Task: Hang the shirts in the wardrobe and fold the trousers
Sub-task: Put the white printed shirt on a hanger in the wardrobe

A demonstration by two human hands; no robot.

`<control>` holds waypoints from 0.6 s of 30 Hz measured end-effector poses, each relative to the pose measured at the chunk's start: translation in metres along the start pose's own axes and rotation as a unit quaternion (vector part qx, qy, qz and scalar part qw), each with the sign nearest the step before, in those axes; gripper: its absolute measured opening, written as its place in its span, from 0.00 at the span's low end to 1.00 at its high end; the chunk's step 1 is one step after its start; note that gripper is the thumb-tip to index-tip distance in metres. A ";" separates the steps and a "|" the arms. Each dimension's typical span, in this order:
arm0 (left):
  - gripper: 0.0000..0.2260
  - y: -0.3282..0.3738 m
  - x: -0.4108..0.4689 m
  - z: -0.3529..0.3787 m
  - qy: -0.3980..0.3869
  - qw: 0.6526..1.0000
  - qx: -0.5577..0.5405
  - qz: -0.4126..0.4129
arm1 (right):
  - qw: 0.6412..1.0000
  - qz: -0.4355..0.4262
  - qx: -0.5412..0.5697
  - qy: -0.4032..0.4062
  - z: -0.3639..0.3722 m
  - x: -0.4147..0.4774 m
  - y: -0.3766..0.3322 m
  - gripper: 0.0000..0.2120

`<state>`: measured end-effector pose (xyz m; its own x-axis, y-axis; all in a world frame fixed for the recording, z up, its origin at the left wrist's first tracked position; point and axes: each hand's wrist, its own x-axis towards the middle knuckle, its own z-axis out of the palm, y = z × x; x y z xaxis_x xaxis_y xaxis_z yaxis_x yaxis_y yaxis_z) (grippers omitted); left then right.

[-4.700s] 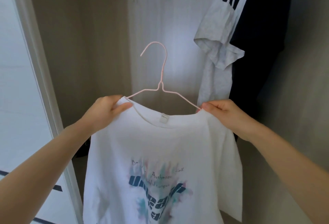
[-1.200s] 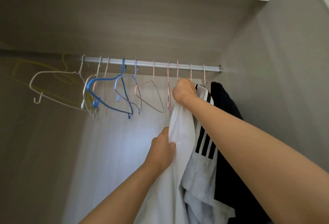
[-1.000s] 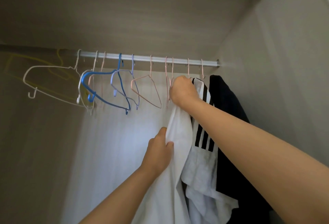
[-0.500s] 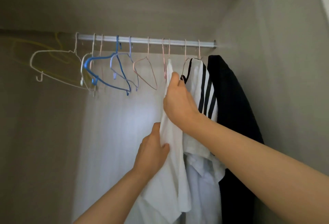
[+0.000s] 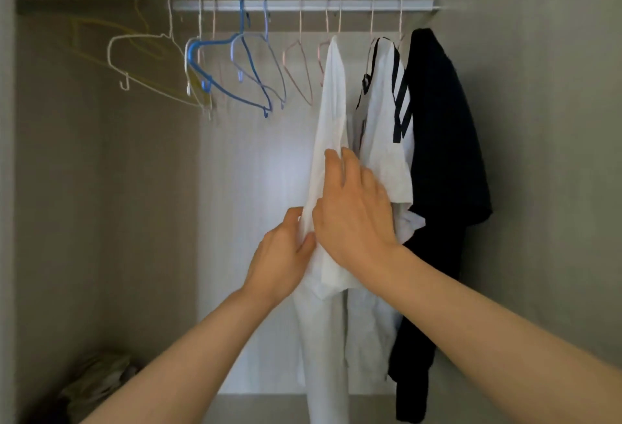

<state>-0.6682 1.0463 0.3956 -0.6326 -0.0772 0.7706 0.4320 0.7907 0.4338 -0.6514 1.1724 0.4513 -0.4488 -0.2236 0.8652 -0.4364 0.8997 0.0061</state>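
A white T-shirt hangs edge-on from a pink wire hanger on the wardrobe rail. My left hand pinches its sleeve edge from the left at mid height. My right hand lies flat on the same sleeve from the right, fingers spread upward. To the right hang a grey-white shirt with black stripes and a dark navy shirt. No trousers are in view.
Several empty wire hangers, pink, blue, white and yellow, hang on the rail's left half. A crumpled pale bundle lies on the wardrobe floor at the lower left. The wardrobe's side walls close in left and right.
The white shirt went from held in front of me to hanging on the rail. My right hand came down from the hanger hook to the sleeve; the view tilted downward.
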 end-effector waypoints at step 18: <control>0.11 0.005 -0.172 -0.026 0.071 0.956 0.274 -0.078 | 0.969 -0.123 0.215 0.007 0.041 -0.143 -0.021 0.27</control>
<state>-0.5408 1.0472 0.2773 -0.5510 -0.2707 0.7894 -0.0867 0.9594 0.2686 -0.6100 1.1707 0.3070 -0.2800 -0.4043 0.8707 -0.8153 0.5790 0.0067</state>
